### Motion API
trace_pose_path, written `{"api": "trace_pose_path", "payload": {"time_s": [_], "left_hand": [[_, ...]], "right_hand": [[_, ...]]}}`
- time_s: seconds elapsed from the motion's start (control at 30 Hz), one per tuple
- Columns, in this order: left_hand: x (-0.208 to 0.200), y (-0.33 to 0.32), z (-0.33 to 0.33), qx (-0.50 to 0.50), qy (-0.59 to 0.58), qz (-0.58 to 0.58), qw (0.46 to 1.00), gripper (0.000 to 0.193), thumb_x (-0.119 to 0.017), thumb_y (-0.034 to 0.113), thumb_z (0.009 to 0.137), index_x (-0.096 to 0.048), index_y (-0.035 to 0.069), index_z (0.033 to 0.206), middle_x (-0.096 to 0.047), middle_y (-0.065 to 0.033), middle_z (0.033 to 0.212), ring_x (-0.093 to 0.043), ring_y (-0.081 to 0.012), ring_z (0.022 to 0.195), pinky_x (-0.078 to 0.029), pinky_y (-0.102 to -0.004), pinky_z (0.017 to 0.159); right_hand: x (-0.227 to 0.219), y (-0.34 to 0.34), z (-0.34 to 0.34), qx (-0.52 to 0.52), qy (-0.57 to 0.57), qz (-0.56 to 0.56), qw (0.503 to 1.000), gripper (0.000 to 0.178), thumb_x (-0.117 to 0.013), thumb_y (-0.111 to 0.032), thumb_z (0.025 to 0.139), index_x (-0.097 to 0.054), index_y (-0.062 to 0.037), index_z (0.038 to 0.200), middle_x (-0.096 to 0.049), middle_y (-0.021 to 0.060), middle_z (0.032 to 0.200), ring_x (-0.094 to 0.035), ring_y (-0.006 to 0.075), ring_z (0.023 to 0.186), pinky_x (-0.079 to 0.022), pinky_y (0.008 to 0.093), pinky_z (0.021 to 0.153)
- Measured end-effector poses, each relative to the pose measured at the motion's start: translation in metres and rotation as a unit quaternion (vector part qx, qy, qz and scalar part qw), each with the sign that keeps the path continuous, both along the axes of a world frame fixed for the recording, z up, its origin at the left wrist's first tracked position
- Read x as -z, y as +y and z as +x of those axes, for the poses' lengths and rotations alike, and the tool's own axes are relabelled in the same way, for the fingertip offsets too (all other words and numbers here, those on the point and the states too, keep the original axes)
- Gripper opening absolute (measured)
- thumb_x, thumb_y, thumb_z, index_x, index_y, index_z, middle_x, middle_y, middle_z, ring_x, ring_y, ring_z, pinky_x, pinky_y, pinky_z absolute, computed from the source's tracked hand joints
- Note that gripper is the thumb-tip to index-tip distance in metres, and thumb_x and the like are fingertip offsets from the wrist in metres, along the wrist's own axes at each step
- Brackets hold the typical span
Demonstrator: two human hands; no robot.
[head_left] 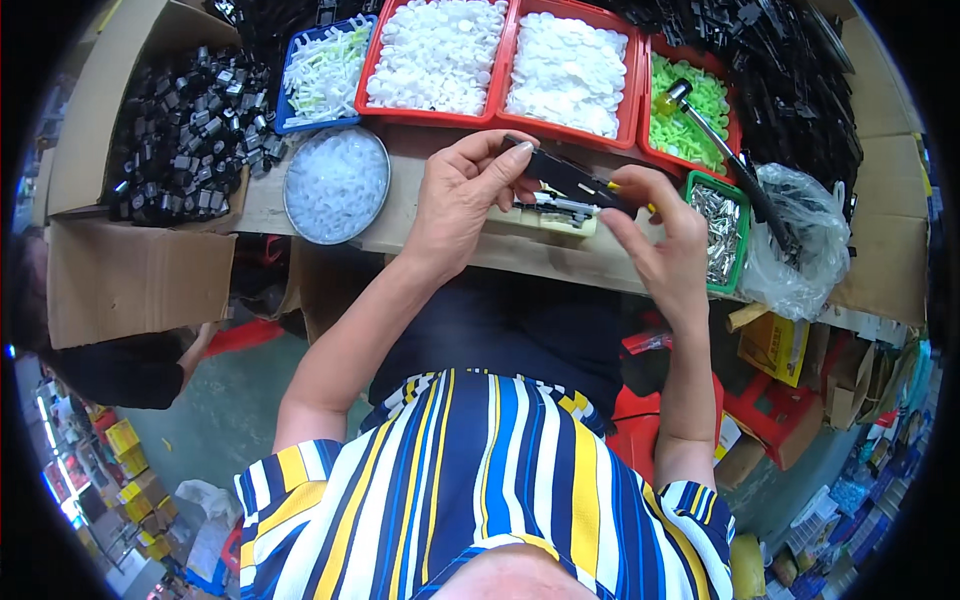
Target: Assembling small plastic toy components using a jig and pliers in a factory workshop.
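Observation:
A flat, long black plastic part is tilted over the near edge of the table. My left hand pinches its left end between thumb and fingers. At its right end, my right hand has curled fingers around a thin tool with yellow on it; the tool's kind is mostly hidden. The thumb of that hand comes close to the part's lower right corner. Beneath the black part, a white and metal mechanism rests on a cream block. Fingers and the black part cover some of it.
Red trays of white discs line the back, beside a red tray of green pieces with a hammer across it. A green tray of metal parts and a clear bag lie right. Left stand a round bowl and a carton.

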State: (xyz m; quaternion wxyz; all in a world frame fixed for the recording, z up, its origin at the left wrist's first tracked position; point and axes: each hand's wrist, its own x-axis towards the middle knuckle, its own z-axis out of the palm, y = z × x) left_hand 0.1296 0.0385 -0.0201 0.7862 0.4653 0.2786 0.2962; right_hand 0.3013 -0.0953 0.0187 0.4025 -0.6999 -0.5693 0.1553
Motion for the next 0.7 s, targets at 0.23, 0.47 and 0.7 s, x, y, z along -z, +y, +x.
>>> {"api": "trace_pose_path", "payload": {"time_s": [0.23, 0.47, 0.7], "left_hand": [[-0.007, -0.013, -0.009, -0.031, 0.053, 0.059, 0.996, 0.028, -0.065, 0.014, 0.097, -0.064, 0.001, 0.121, -0.068, -0.0029, 0.093, -0.064, -0.0064, 0.080, -0.048, -0.0186, 0.069], [0.009, 0.012, -0.033, -0.177, 0.127, 0.201, 0.955, 0.029, -0.072, 0.017, 0.092, -0.067, 0.001, 0.116, -0.064, 0.0010, 0.091, -0.051, -0.0002, 0.075, -0.036, -0.0161, 0.055], [0.020, 0.011, -0.035, -0.188, 0.131, 0.243, 0.943, 0.025, -0.071, 0.019, 0.092, -0.071, 0.004, 0.111, -0.065, -0.0006, 0.092, -0.052, -0.0012, 0.073, -0.032, -0.0195, 0.053]], "right_hand": [[0.023, 0.013, -0.006, -0.035, -0.098, 0.069, 0.992, 0.030, -0.077, -0.012, 0.079, -0.065, -0.0005, 0.104, -0.063, 0.0126, 0.096, -0.062, 0.0311, 0.091, -0.049, 0.0409, 0.078], [0.038, 0.023, -0.010, -0.088, -0.128, 0.025, 0.987, 0.028, -0.076, -0.012, 0.078, -0.065, -0.0024, 0.102, -0.058, 0.0115, 0.096, -0.058, 0.0295, 0.092, -0.047, 0.0407, 0.077], [0.040, 0.026, -0.012, -0.091, -0.164, 0.005, 0.982, 0.029, -0.075, -0.014, 0.078, -0.065, -0.0036, 0.103, -0.057, 0.0106, 0.097, -0.057, 0.0294, 0.094, -0.046, 0.0413, 0.078]]}}
